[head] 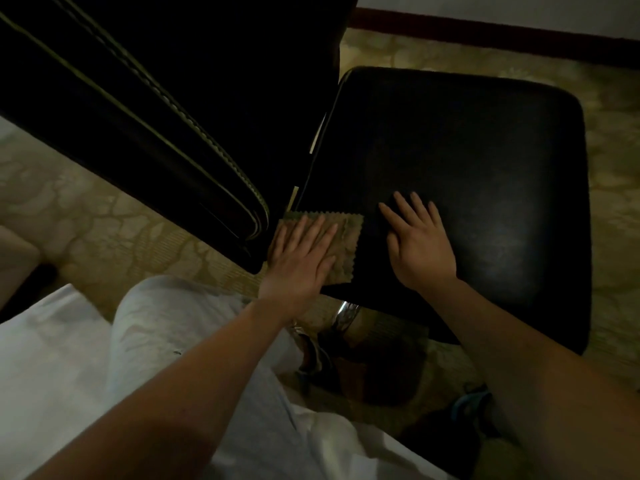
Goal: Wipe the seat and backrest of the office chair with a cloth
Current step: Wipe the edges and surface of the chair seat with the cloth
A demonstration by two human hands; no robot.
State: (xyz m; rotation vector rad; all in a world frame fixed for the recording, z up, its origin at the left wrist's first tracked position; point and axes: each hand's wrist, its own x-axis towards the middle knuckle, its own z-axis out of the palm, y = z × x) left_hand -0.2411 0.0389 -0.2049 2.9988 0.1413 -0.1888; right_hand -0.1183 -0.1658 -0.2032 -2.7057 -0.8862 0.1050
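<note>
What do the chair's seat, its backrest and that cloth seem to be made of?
Seat: black leather or imitation leather, judging by the fine grain and soft sheen; which one I cannot tell. Backrest: apparently the same smooth black covering, with pale stitched seams. Cloth: a thin brownish matte fabric, perhaps microfibre, with zigzag-cut edges, flat under the left hand.
</note>
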